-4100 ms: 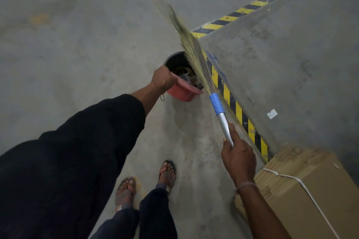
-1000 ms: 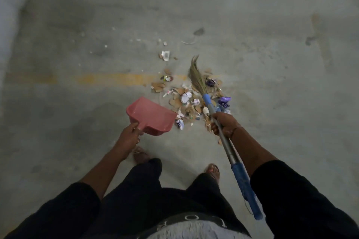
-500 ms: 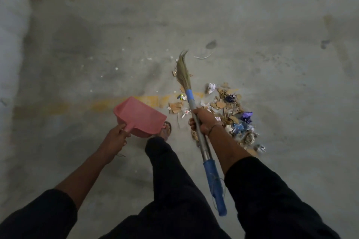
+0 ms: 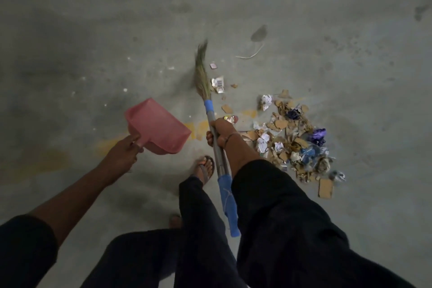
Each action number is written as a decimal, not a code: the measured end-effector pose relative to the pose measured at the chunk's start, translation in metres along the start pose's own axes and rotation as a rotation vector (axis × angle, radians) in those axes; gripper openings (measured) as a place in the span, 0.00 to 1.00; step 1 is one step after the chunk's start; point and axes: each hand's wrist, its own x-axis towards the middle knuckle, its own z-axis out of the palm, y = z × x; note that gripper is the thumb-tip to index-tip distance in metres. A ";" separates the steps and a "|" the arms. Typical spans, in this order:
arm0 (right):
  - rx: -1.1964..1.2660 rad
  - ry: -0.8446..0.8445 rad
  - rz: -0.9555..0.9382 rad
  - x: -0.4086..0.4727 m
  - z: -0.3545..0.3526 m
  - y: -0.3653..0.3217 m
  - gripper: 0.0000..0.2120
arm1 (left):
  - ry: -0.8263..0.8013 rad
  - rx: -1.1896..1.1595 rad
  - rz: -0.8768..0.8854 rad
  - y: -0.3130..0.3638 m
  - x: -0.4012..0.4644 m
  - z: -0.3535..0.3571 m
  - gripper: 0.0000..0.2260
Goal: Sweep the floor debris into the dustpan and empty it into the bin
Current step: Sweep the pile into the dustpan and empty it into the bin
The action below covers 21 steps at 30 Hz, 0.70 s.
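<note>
Pink dustpan (image 4: 157, 127) is gripped by the left hand (image 4: 123, 155), the right hand (image 4: 222, 134) grips the broom (image 4: 211, 119), debris (image 4: 292, 140) lying right.

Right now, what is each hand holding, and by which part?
Left hand grips the pink dustpan by its handle; right hand grips the broom on its grey shaft.

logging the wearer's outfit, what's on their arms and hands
Both arms wear loose dark, near-black sleeves pushed up, leaving the forearms bare. The left hand is bare, with no glove or visible jewellery. The right hand is also ungloved, with a thin dark band around its wrist. No markings show on the sleeves.
</note>
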 end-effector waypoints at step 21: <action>0.863 0.322 -0.193 -0.065 0.078 -0.004 0.14 | -0.396 0.390 0.253 0.195 0.156 -0.029 0.21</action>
